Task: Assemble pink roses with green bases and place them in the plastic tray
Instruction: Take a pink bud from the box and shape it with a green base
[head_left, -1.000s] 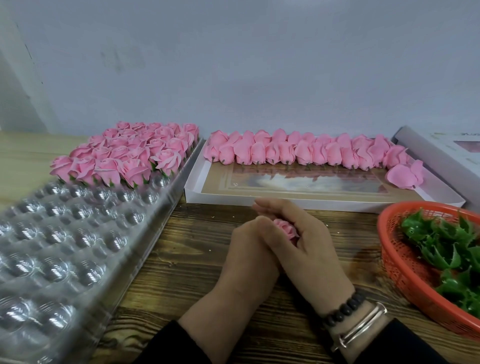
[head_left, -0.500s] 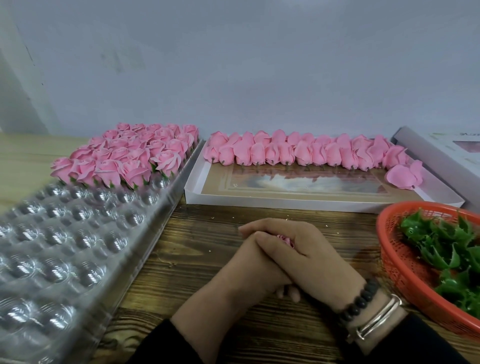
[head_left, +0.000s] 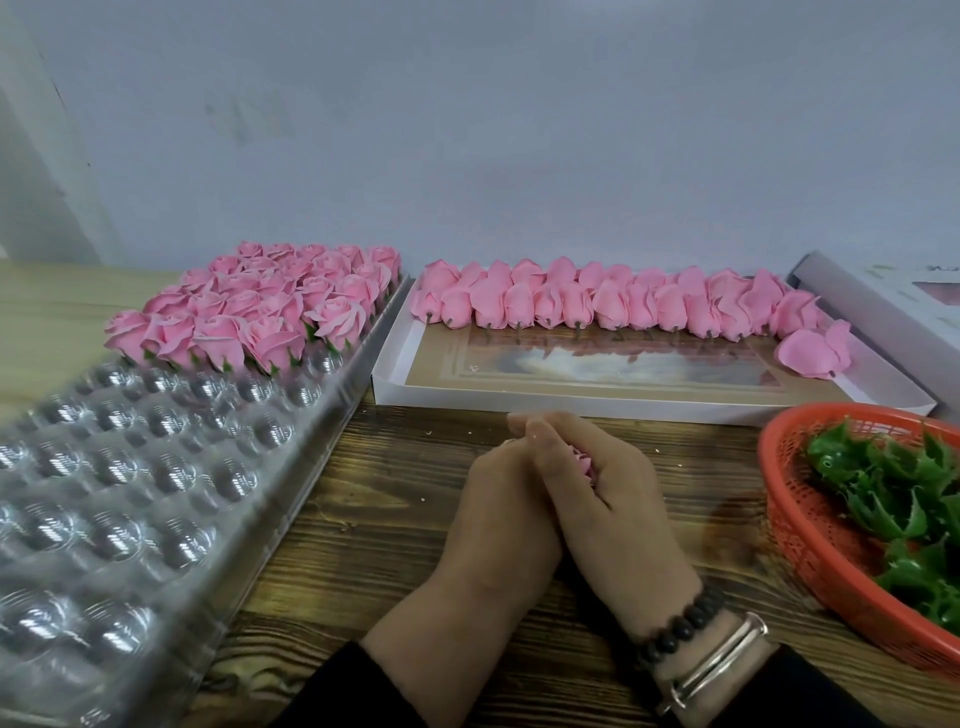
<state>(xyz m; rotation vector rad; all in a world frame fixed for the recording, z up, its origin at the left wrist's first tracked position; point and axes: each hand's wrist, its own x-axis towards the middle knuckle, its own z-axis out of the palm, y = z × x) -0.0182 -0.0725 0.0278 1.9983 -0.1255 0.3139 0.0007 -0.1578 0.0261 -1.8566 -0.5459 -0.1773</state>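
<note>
My left hand (head_left: 501, 512) and my right hand (head_left: 605, 499) are cupped together over the wooden table, both curled round one pink rose (head_left: 584, 460), of which only a few petals show between the fingers. The clear plastic tray (head_left: 130, 493) lies to the left, its far rows filled with finished pink roses (head_left: 260, 306) on green bases. A row of bare pink rose heads (head_left: 613, 301) lies along the back of a flat white box (head_left: 649, 408). Green bases (head_left: 893, 499) fill the red basket (head_left: 795, 514) on the right.
A grey-white box lid (head_left: 852, 301) leans at the far right against the wall. The wooden table (head_left: 374, 493) shows between tray, box and basket. I wear a bead bracelet and silver bangles (head_left: 706, 654) on my right wrist.
My hands have shifted slightly and closed tighter round the rose, so less of it shows than a second ago. Everything else stays in place.
</note>
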